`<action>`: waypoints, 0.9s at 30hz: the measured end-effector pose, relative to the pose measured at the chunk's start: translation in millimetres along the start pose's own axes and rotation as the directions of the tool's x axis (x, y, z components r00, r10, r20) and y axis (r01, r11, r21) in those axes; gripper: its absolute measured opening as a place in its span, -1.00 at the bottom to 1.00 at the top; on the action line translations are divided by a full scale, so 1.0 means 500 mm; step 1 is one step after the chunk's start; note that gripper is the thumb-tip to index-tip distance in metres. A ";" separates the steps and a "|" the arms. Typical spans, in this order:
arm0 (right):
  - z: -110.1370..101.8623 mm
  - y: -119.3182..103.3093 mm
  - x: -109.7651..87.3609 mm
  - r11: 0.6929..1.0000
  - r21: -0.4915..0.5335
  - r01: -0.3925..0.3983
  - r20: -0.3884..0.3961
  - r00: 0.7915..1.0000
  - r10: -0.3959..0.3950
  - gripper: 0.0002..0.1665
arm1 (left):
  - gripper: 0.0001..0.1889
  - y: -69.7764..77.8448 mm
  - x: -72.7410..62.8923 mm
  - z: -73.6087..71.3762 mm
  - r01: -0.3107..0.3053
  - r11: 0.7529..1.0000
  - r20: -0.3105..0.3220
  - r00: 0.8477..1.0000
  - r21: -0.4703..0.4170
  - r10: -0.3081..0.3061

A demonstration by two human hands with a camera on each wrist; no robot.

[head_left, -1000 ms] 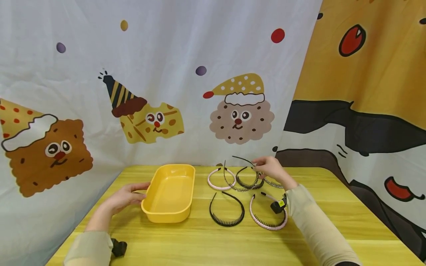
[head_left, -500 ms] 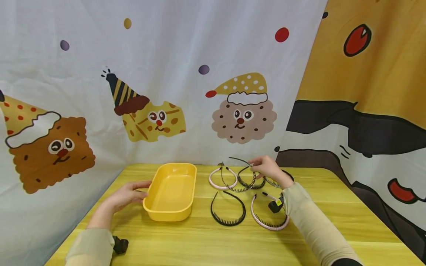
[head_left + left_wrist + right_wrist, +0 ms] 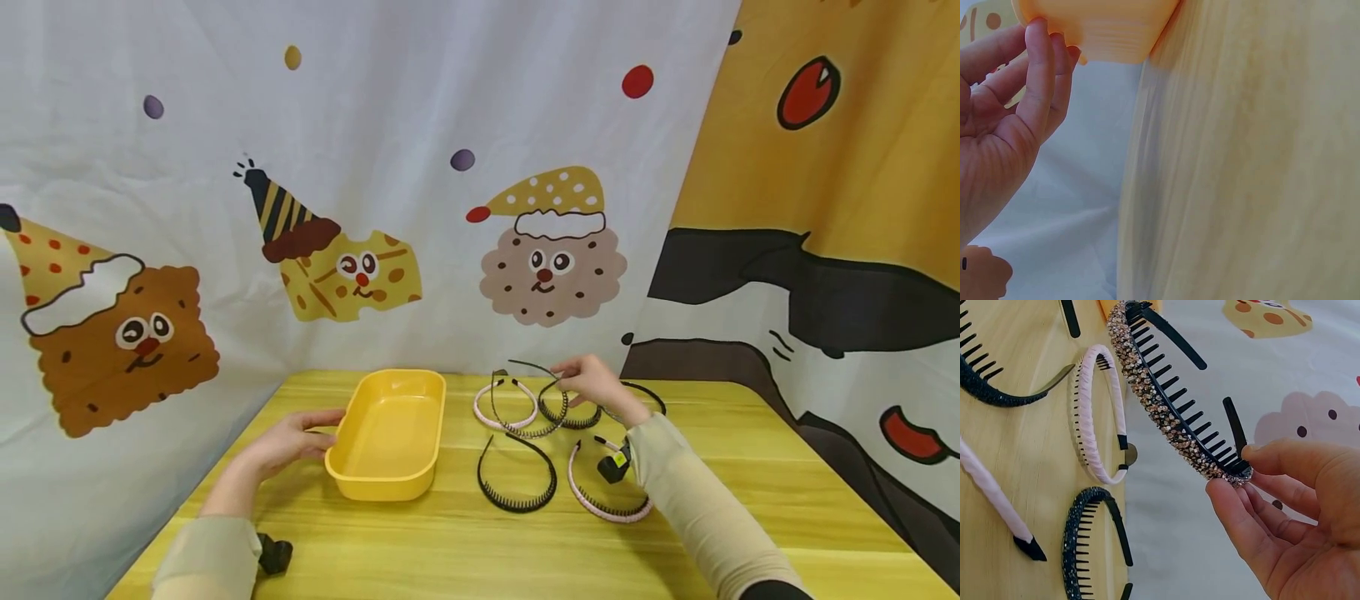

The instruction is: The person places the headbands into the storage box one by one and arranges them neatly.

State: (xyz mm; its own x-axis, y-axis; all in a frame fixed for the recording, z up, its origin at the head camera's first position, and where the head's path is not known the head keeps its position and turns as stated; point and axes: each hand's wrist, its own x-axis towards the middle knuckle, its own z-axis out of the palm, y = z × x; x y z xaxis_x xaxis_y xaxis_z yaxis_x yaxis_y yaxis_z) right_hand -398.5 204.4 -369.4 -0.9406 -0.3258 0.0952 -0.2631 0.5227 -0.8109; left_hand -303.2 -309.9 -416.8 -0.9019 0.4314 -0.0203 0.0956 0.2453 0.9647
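My right hand (image 3: 592,387) pinches one side of a toothed headband (image 3: 1166,412) covered in rose-gold glitter, thumb on its inner side and fingers on the outer. In the head view the headband is raised over the others, overlapping a pink headband (image 3: 480,412) and a dark glittery one (image 3: 573,423). My left hand (image 3: 288,446) is at the left side of a yellow tray (image 3: 386,487), its fingertips gripping the rim. From the left wrist view, the bent fingers (image 3: 1040,69) meet the tray's edge from below. Nothing lies in the tray.
Nearer on the wooden table (image 3: 420,554) lie a black headband (image 3: 517,505) and a pink headband (image 3: 611,515), the latter partly under the right wrist's camera. Another dark headband (image 3: 658,400) shows behind the right hand. A printed curtain (image 3: 420,100) hangs behind the table.
My right hand has moved slightly left with the glitter headband, uncovering more of the dark headband at right. The left hand keeps its place at the tray; the view has shifted slightly.
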 end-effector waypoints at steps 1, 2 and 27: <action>0.003 -0.001 0.001 1.000 0.002 -0.005 0.000 1.000 0.005 -0.55 | -0.30 0.000 0.000 0.000 0.000 1.000 0.000 1.000 0.003 0.000; 0.006 -0.003 0.002 1.000 0.001 -0.010 -0.002 1.000 0.010 -0.55 | -0.30 0.000 -0.001 0.000 0.001 1.000 -0.002 1.000 0.004 -0.001; 0.047 -0.038 0.012 0.999 0.007 0.037 0.012 0.999 -0.037 -0.57 | -0.33 -0.005 0.002 0.005 -0.002 1.000 -0.014 1.000 0.028 0.002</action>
State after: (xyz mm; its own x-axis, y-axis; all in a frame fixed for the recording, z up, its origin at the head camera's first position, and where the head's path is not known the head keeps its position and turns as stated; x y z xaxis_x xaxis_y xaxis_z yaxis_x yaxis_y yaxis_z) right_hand -393.8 173.9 -366.9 -0.9276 -0.3546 0.1178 -0.2959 0.5045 -0.8111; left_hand -303.2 -307.7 -420.0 -0.9073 0.4202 -0.0145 0.1090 0.2683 0.9571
